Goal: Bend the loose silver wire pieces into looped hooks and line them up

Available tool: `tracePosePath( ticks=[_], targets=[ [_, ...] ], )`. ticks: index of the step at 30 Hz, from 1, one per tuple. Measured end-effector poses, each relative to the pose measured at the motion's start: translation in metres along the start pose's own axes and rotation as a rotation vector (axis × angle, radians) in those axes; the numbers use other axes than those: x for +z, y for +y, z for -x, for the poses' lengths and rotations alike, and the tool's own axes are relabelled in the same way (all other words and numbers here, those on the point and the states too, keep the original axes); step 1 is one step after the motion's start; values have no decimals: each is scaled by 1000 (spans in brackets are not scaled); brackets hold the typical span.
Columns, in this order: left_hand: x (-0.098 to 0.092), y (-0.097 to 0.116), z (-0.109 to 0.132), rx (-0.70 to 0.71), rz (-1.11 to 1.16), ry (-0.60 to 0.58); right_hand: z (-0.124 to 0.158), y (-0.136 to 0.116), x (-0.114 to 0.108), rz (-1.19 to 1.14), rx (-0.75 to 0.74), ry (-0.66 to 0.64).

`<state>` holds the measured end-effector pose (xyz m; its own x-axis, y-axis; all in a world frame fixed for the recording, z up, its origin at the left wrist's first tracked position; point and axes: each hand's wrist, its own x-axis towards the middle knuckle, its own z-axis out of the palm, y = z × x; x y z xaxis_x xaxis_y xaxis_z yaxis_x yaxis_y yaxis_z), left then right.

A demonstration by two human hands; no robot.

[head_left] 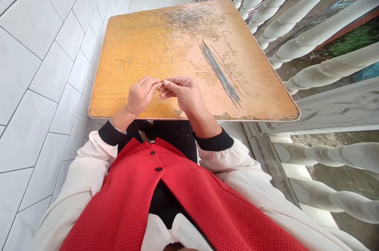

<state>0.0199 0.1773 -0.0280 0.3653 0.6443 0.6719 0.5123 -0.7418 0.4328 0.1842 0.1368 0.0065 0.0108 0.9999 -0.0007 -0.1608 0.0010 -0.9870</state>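
Note:
Both hands meet near the front edge of the wooden table, fingertips almost touching. My left hand (141, 92) is closed in a pinch, and my right hand (182, 91) pinches from the other side. Between them is a thin wire (164, 70), part of which seems to curve up just beyond the fingers; the rest is hidden by them. Just past my hands lies a row of bent wires (127, 63) with round loops and straight tails. To the right of my right hand rests a bundle of straight grey wires (221, 76).
A tangled heap of wires (189, 17) sits at the far side of the table (109, 97), with several loose bent pieces around it. The tabletop is worn, its front edge chipped. A white tiled wall (44, 53) stands left, a white balustrade (281, 14) right.

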Motion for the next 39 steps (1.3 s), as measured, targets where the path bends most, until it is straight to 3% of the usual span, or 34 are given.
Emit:
tracePosePath(
  ticks=[5, 10, 16, 22, 39],
  targets=[
    [3, 7, 3, -183, 131, -2, -3, 3, 1, 14, 0, 16],
    [-5, 18, -3, -503, 391, -4, -10, 0, -4, 12, -6, 119],
    [-5, 27, 2, -783, 739, -242, -18, -2, -9, 83, -45, 123],
    [-2, 38, 5, -828, 860, -254, -21, -1, -10, 125, -107, 132],
    [-4, 49, 12, -830, 799, -237, -26, -3, -19, 182, -161, 158]
  ],
)
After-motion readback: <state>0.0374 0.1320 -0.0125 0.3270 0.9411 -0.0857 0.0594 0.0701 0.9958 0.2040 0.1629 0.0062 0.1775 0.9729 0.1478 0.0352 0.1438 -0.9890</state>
